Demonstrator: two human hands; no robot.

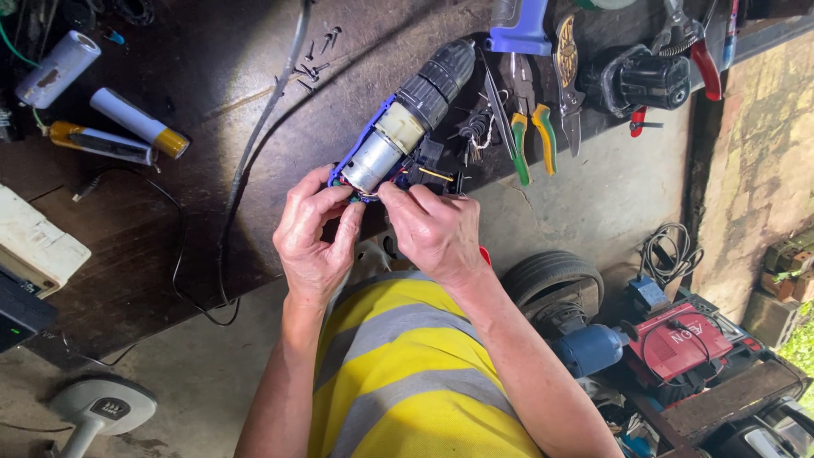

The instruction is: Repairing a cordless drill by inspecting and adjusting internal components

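Observation:
An opened cordless drill [405, 123] lies on the dark workbench [186, 212], its silver motor, black chuck and blue half-shell exposed. My left hand [314, 233] pinches the rear end of the motor and the blue shell edge. My right hand [434, 227] grips the black switch part and small wires just behind the motor. Both hands touch the drill at its near end. Several small black screws [315, 61] lie loose beyond it.
Green-and-yellow handled pliers [530, 127], snips, a blue shell half [519, 25] and a black part sit right of the drill. Tubes and a cylinder [58, 68] lie at left, a grey cable [254, 144] crosses the bench. A red machine [682, 339] stands on the floor.

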